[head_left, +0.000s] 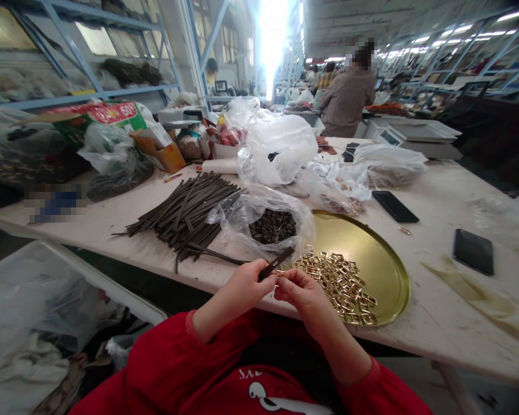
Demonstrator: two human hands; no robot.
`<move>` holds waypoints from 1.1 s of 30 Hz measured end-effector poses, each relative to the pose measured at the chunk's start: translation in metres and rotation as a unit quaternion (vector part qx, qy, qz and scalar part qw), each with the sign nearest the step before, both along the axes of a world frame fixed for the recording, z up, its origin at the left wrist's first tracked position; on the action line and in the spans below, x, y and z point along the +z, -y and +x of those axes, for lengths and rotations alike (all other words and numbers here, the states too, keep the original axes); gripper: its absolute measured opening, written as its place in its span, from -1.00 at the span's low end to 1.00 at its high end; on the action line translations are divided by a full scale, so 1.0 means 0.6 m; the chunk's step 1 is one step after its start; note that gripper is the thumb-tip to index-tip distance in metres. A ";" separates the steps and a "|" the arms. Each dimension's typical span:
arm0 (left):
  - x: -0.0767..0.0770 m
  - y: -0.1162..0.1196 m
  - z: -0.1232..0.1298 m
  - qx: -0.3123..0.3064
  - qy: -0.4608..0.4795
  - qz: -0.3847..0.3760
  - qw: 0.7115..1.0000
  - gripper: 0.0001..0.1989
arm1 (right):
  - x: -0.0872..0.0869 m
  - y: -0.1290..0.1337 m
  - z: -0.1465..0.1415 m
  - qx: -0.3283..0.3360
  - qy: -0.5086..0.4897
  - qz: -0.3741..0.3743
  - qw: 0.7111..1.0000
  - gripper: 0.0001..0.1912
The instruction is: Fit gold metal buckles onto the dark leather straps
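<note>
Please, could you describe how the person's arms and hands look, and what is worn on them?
The left hand and right hand are bare, without gloves. The left sleeve and right sleeve are plain red and loose, and both end on the forearm, so the wrists are uncovered. Rings are too small to tell.
</note>
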State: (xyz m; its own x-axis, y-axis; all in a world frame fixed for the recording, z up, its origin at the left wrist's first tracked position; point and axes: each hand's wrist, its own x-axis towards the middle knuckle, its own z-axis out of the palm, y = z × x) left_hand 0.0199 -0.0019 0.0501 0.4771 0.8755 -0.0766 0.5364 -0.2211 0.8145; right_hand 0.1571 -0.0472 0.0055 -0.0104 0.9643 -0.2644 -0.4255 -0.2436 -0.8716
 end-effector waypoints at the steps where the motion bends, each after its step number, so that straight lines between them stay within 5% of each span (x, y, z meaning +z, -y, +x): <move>1: -0.001 0.001 0.000 -0.001 -0.003 0.002 1.000 -0.85 | -0.001 0.000 0.000 0.004 0.006 0.003 1.000 -0.74; 9: 0.002 0.005 0.002 0.015 0.000 0.006 1.000 -0.83 | -0.007 0.004 -0.009 -0.109 0.158 0.149 0.970 -0.71; 15: -0.004 0.005 0.002 0.008 -0.014 0.017 1.000 -0.83 | -0.006 0.009 -0.004 -0.077 0.300 0.205 0.929 -0.92; 21: -0.007 0.008 0.002 0.017 -0.014 0.023 0.999 -0.85 | -0.010 0.009 0.003 -0.066 0.322 0.204 0.922 -0.93; 27: -0.003 0.010 0.000 -0.009 -0.038 0.024 0.999 -0.87 | -0.014 0.008 0.014 -0.070 0.420 0.254 0.868 -0.94; 33: -0.006 0.012 -0.001 -0.020 -0.042 0.029 0.998 -0.88 | -0.010 0.002 0.014 -0.051 0.347 0.236 0.906 -0.93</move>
State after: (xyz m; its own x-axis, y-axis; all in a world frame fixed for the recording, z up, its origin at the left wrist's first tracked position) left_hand 0.0193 -0.0089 0.0467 0.5055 0.8602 -0.0669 0.5922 -0.2895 0.7520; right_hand 0.1656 -0.0483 -0.0005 0.0959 0.9582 0.2697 0.2652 0.2366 -0.9347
